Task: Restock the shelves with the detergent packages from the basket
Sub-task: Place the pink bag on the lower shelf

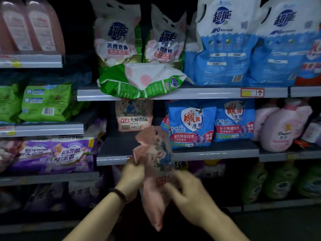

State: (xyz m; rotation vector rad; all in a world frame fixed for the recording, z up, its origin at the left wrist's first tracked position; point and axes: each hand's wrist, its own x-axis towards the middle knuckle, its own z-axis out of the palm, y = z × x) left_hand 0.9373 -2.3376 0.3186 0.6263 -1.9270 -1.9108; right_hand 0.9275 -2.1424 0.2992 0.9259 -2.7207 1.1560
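Placing step. We hold one pink detergent bag (156, 157) upright between both hands. The left hand (133, 174) pinches its upper edge; the right hand (185, 193), motion-blurred, curls round its lower side. Just above and beyond the left hand, a matching bag (134, 117) stands at the back of the middle shelf (116, 148), with bare shelf before it. Next, we judge: lift the bag over the shelf lip and stand it before its twin. Basket out of view.
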